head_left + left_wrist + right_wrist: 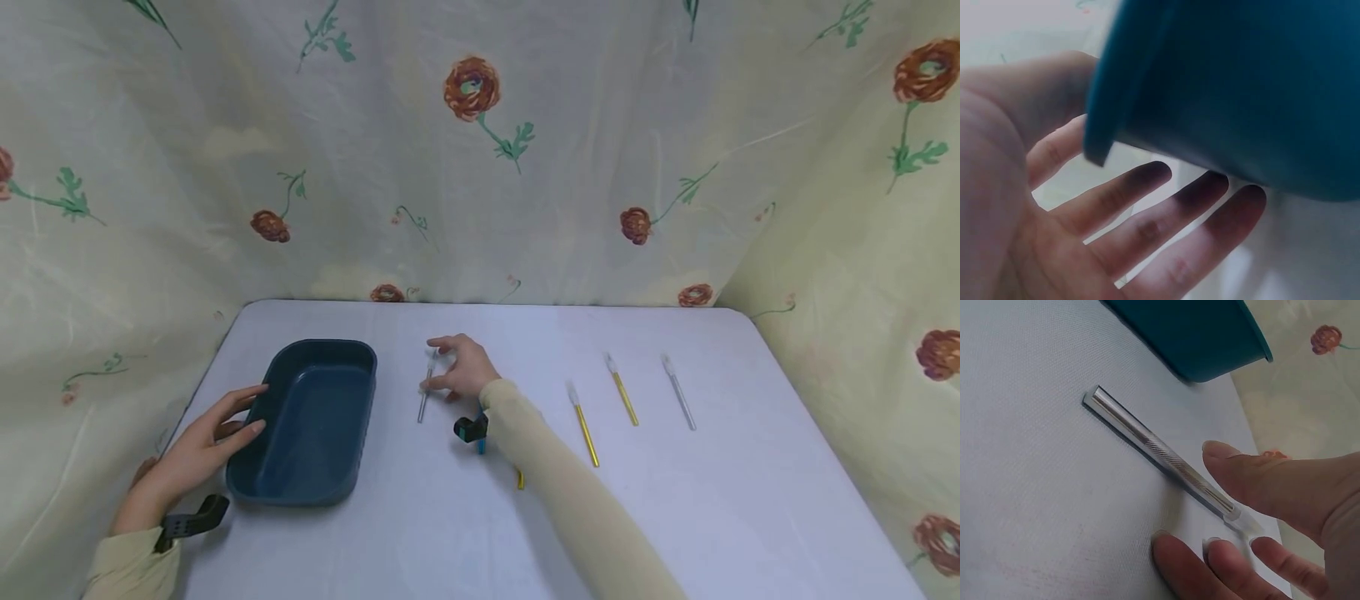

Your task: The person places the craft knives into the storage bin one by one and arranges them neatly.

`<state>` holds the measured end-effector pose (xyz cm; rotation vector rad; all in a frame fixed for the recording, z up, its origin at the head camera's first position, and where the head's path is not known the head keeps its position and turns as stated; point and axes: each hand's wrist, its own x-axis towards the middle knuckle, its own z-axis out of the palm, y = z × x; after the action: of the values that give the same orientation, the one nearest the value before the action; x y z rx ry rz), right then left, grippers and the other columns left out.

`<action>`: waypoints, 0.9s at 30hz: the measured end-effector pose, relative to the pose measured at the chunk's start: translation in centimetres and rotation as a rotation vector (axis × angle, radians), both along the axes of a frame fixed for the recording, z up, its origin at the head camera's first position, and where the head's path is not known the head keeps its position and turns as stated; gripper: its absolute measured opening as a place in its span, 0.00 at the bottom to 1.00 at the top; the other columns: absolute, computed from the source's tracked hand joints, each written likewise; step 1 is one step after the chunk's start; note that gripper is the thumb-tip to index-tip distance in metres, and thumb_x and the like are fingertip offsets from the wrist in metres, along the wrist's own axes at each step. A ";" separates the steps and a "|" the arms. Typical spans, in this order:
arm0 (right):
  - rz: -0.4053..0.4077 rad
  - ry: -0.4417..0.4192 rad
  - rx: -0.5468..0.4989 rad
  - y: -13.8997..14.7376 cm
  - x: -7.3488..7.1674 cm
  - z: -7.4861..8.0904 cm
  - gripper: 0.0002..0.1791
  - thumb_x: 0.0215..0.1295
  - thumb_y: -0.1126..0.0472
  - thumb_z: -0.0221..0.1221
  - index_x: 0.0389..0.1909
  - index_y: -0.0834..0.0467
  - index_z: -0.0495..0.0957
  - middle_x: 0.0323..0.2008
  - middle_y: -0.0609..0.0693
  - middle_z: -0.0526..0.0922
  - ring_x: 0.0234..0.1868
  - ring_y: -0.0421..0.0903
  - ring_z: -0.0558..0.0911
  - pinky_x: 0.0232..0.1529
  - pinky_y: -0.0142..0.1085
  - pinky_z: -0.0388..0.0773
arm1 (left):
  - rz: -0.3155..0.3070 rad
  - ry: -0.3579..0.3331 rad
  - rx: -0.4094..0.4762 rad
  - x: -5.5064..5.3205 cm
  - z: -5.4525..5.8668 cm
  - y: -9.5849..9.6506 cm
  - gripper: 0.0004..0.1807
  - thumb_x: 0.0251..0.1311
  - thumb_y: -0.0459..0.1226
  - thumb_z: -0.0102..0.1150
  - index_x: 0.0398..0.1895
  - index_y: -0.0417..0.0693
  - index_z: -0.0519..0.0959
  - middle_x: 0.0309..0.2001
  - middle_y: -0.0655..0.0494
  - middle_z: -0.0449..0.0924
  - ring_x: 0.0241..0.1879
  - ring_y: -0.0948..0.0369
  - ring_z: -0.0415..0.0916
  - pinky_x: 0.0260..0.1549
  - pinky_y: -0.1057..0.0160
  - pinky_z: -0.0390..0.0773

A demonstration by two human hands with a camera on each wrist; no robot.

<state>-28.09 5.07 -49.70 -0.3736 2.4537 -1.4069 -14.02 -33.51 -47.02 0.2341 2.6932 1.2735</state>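
Observation:
A silver craft knife [1160, 450] with a clear cap lies on the white table. My right hand [467, 368] reaches over its capped end. In the right wrist view, the thumb [1241, 472] and fingers [1185, 569] are spread on either side of the knife, apparently apart from it. My left hand [206, 442] rests at the left rim of a dark blue rectangular bin [365, 417]. Seen from the left wrist, thumb and index pass behind the rim, while the other fingers [1166, 244] extend nearly straight along the outer wall.
Right of my right arm lie two gold craft knives [587, 435] and another silver one [679, 394]. A blue knife [481, 445] and a gold one [520, 479] are partly hidden by that arm. Flowered cloth [570, 167] encloses the table's back and sides.

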 end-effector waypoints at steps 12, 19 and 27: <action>0.006 0.057 0.188 -0.8 -0.2 -0.5 0.46 0.44 0.47 0.79 0.67 0.46 0.74 0.54 0.50 0.71 0.40 0.46 0.76 0.34 0.33 0.78 | -0.009 -0.027 0.026 -0.1 -0.3 -0.3 0.33 0.75 0.50 0.49 0.78 0.54 0.55 0.76 0.37 0.50 0.68 0.31 0.57 0.58 0.33 0.67; 0.025 0.042 0.258 -1.1 -0.1 0.1 0.48 0.43 0.44 0.79 0.69 0.46 0.72 0.53 0.52 0.70 0.45 0.47 0.73 0.29 0.34 0.80 | -0.017 -0.017 0.040 0.1 -0.3 -0.3 0.31 0.75 0.49 0.49 0.77 0.54 0.57 0.76 0.38 0.50 0.69 0.32 0.55 0.59 0.34 0.66; 0.036 0.016 0.260 -1.1 -0.3 0.3 0.46 0.43 0.49 0.80 0.67 0.50 0.74 0.53 0.52 0.69 0.47 0.48 0.73 0.24 0.33 0.80 | -0.005 -0.023 0.032 -0.1 -0.2 0.1 0.32 0.75 0.50 0.48 0.77 0.52 0.57 0.76 0.37 0.49 0.68 0.30 0.56 0.59 0.33 0.66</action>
<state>-28.34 3.97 -49.36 -0.3687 2.5864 -1.0556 -14.13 -33.44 -47.22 0.2293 2.6534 1.3103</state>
